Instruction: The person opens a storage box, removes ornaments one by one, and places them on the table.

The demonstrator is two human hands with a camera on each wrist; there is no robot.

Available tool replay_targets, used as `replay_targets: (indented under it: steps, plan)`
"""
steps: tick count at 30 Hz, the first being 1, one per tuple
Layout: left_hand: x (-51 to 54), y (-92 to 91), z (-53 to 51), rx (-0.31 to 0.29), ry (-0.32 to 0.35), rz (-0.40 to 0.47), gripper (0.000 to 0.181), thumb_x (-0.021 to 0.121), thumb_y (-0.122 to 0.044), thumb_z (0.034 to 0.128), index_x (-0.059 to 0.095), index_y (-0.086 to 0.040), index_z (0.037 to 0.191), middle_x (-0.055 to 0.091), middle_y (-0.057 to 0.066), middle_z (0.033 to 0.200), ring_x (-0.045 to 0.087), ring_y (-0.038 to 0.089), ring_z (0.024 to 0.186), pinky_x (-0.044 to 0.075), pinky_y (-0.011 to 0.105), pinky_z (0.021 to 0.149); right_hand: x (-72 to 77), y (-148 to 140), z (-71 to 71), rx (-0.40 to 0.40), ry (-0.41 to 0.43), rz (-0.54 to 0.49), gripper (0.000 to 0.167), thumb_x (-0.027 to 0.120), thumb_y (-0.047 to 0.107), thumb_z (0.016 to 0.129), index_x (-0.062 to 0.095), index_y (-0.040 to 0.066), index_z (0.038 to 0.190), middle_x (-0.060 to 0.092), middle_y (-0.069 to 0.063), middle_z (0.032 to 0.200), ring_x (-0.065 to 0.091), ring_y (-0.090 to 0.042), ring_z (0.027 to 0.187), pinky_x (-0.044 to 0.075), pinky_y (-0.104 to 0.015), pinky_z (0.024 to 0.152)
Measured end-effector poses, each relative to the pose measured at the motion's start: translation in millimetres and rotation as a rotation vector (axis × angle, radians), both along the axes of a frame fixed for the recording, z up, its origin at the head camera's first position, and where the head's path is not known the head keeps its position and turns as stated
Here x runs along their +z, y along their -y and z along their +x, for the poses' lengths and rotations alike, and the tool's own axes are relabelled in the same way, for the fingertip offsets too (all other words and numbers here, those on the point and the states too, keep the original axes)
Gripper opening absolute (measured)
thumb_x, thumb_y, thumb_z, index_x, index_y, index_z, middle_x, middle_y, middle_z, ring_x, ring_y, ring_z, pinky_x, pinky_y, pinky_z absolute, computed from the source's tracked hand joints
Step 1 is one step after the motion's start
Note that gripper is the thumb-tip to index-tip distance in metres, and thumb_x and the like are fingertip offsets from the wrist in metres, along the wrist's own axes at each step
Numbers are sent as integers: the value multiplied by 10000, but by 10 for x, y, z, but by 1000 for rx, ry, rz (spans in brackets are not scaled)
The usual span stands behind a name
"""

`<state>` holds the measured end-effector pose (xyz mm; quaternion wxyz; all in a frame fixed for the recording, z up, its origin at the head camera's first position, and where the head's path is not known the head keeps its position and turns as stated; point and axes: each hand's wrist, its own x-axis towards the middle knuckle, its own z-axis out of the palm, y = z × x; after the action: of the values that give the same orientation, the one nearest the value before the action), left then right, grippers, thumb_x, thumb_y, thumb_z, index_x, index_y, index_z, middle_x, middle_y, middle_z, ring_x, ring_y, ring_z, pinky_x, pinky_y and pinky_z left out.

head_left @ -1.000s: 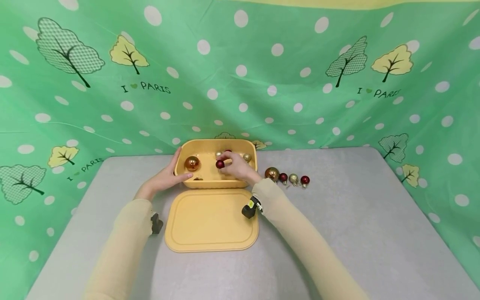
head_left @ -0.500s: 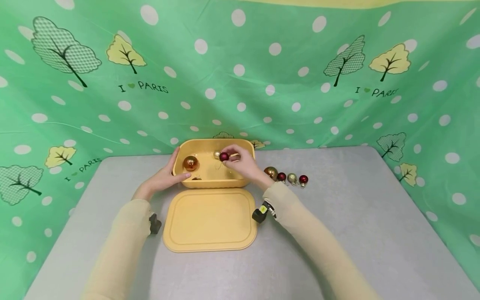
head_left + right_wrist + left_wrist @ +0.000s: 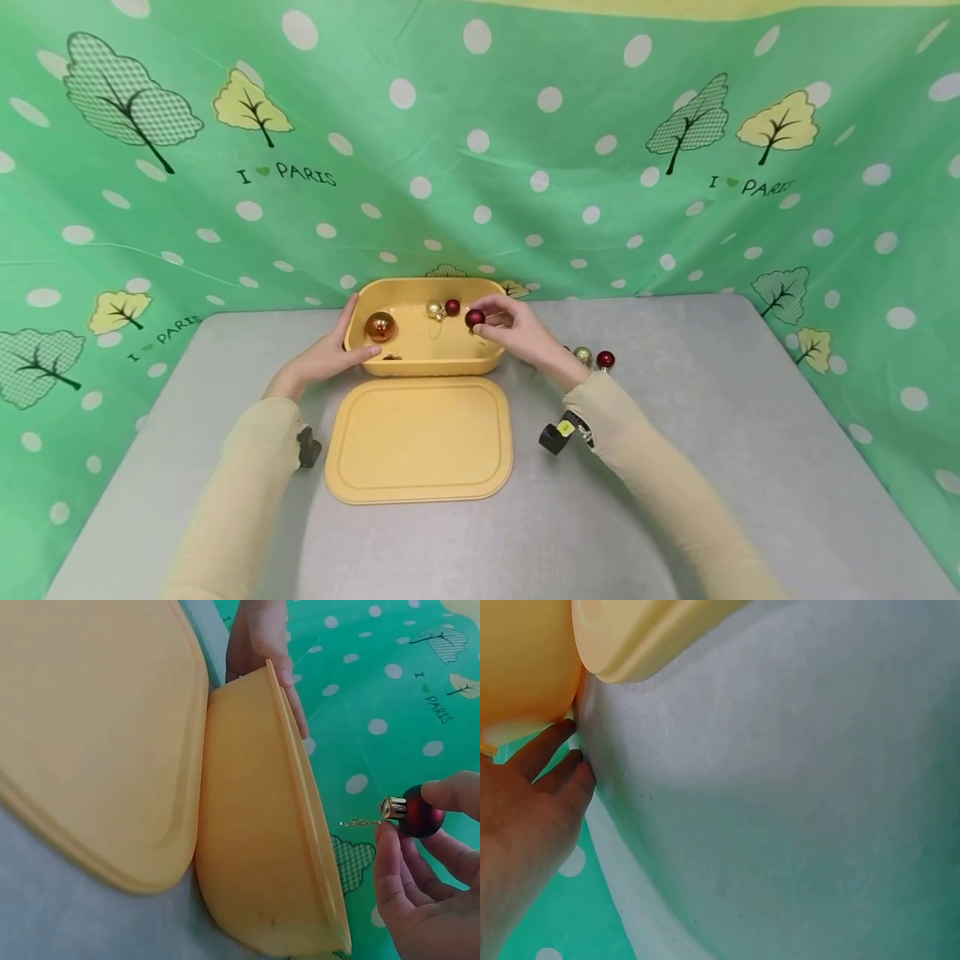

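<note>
A red bauble (image 3: 475,319) is hovering over the right end of a yellow box (image 3: 423,367), pinched between the thumb and fingers of the right hand (image 3: 517,327); its gold cap is showing in the right wrist view. The left hand (image 3: 322,358) is clasping the box's left end, thumb over the rim, fingers along the outside. The step in hand is apparently shifting one bauble while the box is being steadied — whether in or out, I cannot tell. The next move is probably calling for an unbroken pinch and a path clear of the rim. Inside, an orange bauble (image 3: 381,327), a gold bauble (image 3: 434,310) and a second red bauble (image 3: 452,307) are lying apart from the hands. Outside, a lid (image 3: 420,442) is lying in front on the grey tabletop (image 3: 712,500) — and more baubles (image 3: 605,359) are sitting to the right, partly hidden.
</note>
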<state>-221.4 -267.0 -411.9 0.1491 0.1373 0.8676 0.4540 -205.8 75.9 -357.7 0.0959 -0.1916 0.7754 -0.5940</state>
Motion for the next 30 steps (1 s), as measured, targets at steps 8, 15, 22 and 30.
replay_targets:
  steps: [8, 15, 22, 30]
  plan:
    - [1, 5, 18, 2, 8, 5, 1054, 655, -306, 921, -210, -238, 1520, -133, 209, 1576, 1, 453, 1417, 66, 598, 1112, -72, -305, 81, 8, -22, -23, 430, 597, 2, 909, 492, -32, 1325, 556, -229, 1211, 588, -331, 1067, 491, -379, 887]
    - [18, -3, 15, 1, 7, -2, 1052, 655, -315, 921, -206, -238, 1521, -132, 197, 1579, -4, 446, 1419, 65, 601, 1111, -108, -561, 163, -4, -14, -1, 371, 593, 12, 908, 545, -50, 1271, 597, -227, 1180, 617, -286, 986, 519, -303, 794]
    - [20, 6, -2, 2, 1, -6, 1044, 650, -316, 925, -201, -230, 1523, -138, 179, 1582, -21, 427, 1425, 62, 599, 1114, -139, -917, 230, -86, -33, 76, 348, 599, 12, 920, 562, -44, 1262, 597, -230, 1175, 610, -238, 968, 496, -215, 775]
    - [21, 1, 11, -5, 3, 0, 1053, 657, -310, 921, -202, -220, 1523, -131, 192, 1581, -12, 429, 1425, 69, 597, 1114, -243, -1323, 305, -148, -31, 136, 360, 597, 34, 936, 543, -70, 1276, 599, -260, 1167, 622, -226, 982, 504, -232, 795]
